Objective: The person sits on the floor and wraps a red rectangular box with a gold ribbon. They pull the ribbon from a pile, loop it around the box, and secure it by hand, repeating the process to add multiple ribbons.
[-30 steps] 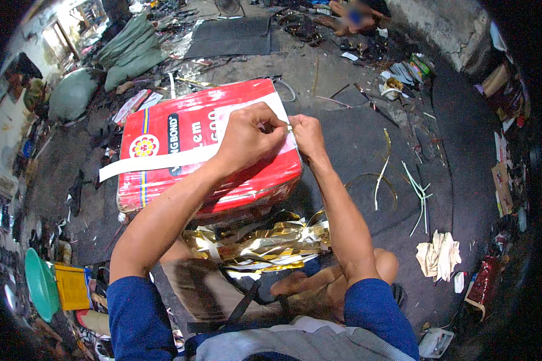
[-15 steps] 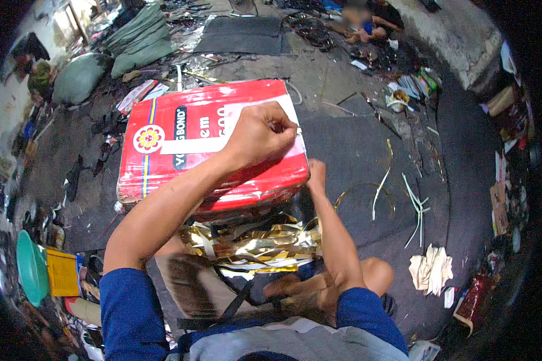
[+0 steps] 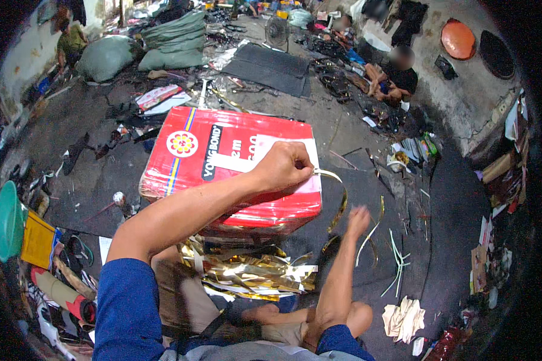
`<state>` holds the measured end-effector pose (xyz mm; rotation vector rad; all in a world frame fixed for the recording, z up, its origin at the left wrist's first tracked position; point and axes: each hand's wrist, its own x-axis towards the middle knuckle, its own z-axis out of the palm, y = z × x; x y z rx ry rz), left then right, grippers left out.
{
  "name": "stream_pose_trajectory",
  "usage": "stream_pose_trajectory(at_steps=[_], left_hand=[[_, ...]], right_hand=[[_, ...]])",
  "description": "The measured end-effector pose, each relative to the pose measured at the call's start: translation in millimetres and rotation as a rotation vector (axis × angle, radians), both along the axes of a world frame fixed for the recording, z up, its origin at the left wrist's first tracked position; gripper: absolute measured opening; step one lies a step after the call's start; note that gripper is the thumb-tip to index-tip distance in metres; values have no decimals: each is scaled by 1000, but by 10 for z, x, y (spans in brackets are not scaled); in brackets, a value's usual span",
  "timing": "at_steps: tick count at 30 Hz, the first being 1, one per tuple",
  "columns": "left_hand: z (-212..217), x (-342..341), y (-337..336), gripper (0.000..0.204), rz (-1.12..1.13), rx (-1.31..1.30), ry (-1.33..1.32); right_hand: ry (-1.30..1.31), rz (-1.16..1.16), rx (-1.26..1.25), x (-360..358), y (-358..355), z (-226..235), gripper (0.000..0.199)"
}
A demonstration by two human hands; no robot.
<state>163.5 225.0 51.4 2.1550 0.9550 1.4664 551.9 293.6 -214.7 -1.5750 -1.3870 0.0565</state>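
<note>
Strip point(image 3: 344, 194) curving from left hand point(image 3: 286, 163), past box point(image 3: 193, 162) edge, right hand point(image 3: 359, 221) near.

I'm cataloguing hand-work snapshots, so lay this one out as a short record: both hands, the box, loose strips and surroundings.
Left hand: over the box top, pinching a narrow white-and-gold strip that curls off to the right
Right hand: apart from the box, blurred; grip unclear
Box: red carton, a white strip across its top
Loose strips: shiny gold pile between carton and person
Surroundings: teal basin at left, crumpled beige material at right
</note>
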Motion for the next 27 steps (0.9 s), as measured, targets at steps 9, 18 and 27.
stream_pose_trajectory(at_steps=[9,18,27], left_hand=[[74,61,-74,9,-12,-131,-17],[89,161,-49,7,-25,-191,35],[93,183,-68,11,-14,-162,54]], right_hand=[[-236,364,-95,-2116,-320,2828,43],[351,559,-75,-1990,-52,1616,41],[408,389,-231,-1924,-212,1008,42]])
